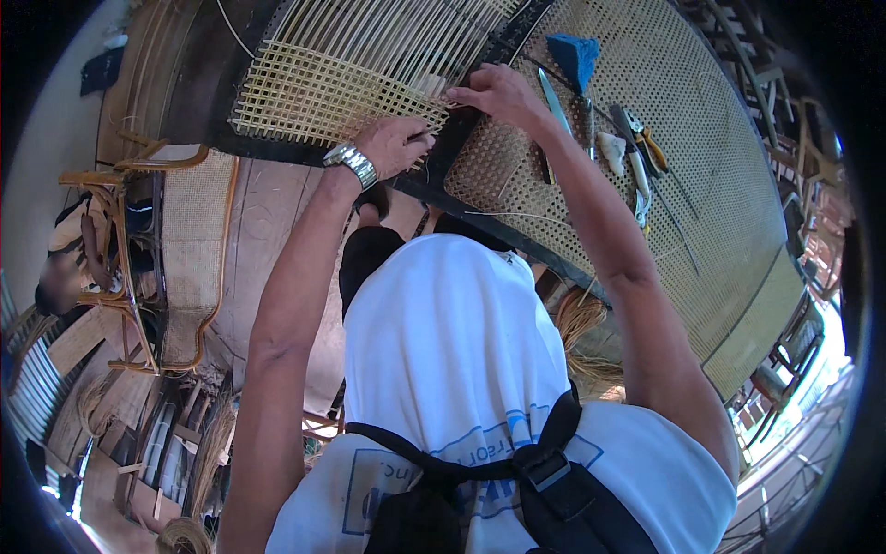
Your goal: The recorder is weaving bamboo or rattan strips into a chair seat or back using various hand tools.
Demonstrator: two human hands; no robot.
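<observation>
A half-woven cane panel (305,97) is stretched over a dark frame (268,146); its near part is a tight grid, and farther up only lengthwise strands run. At the panel's near right corner my left hand (395,148), a metal watch on its wrist, has its fingers curled down against the weave; what they pinch is hidden. Just beyond it, my right hand (503,97) reaches over the frame's right bar. Its thumb and index finger are closed at the weave's right edge on what looks like a cane strand.
Finished cane webbing (683,120) spreads to the right, carrying orange-handled pliers (653,152), a blue block (574,60), a knife-like blade (554,97) and a smaller cane piece (489,162). Cane bundles (581,319) hang below. A wooden chair (194,249) and another person (83,245) are at left.
</observation>
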